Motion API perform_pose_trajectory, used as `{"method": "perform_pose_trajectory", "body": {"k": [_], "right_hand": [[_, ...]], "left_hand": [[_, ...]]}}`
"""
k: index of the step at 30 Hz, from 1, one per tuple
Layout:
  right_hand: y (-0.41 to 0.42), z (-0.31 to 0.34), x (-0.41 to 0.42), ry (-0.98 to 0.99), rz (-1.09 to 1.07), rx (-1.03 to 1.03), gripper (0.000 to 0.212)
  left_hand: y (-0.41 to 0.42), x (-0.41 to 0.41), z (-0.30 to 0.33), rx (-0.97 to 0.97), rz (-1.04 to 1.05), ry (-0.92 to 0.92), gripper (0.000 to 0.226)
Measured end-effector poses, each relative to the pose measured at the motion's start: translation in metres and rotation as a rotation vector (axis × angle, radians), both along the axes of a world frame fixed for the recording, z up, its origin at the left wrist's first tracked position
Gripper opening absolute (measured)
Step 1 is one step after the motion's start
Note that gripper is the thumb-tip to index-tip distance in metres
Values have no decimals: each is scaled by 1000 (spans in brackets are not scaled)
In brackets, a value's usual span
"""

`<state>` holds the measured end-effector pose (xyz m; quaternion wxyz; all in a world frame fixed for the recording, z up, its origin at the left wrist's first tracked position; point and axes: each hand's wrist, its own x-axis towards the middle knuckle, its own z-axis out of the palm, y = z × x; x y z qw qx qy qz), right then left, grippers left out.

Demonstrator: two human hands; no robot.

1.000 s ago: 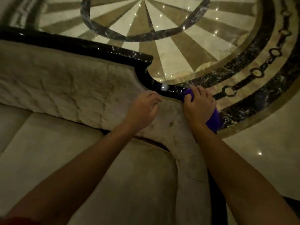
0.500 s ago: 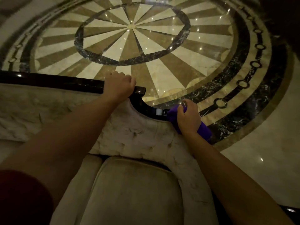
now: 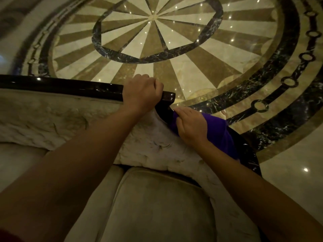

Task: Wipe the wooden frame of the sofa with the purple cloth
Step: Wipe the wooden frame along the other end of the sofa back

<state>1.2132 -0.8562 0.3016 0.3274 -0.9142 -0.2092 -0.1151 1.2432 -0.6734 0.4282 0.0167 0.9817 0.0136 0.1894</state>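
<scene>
The sofa's dark glossy wooden frame (image 3: 70,86) runs along the top of the beige tufted backrest and curves down at the right. My left hand (image 3: 141,95) grips the top rail near its right end, fingers curled over it. Just below and to the right, my right hand (image 3: 192,126) presses the purple cloth (image 3: 220,133) onto the curved part of the frame. The cloth drapes over the rail and hides that section of wood.
A beige seat cushion (image 3: 157,206) lies below my arms. Behind the sofa spreads a polished marble floor (image 3: 192,70) with a round starburst inlay and dark rings, dotted with light reflections.
My left hand moved from the backrest fabric up onto the top rail and stays gripped there. My right hand slid the cloth up the curved frame toward the rail's corner.
</scene>
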Motion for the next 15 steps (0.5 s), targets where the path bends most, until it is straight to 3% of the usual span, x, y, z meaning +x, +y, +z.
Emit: {"method": "perform_pose_trajectory", "body": {"k": [4, 8, 11, 13, 15], "right_hand": [[34, 10, 1, 194, -106, 460, 35], [55, 33, 4, 563, -196, 1141, 39], [61, 51, 13, 677, -171, 1531, 37], [68, 56, 15, 662, -191, 1562, 37], [76, 51, 12, 560, -239, 1339, 39]], "left_hand": [[2, 5, -4, -7, -4, -23, 46], [4, 10, -3, -27, -17, 45, 39], [4, 13, -3, -99, 39, 32, 34], [2, 13, -3, -167, 75, -9, 31], [0, 13, -3, -183, 107, -39, 28]]}}
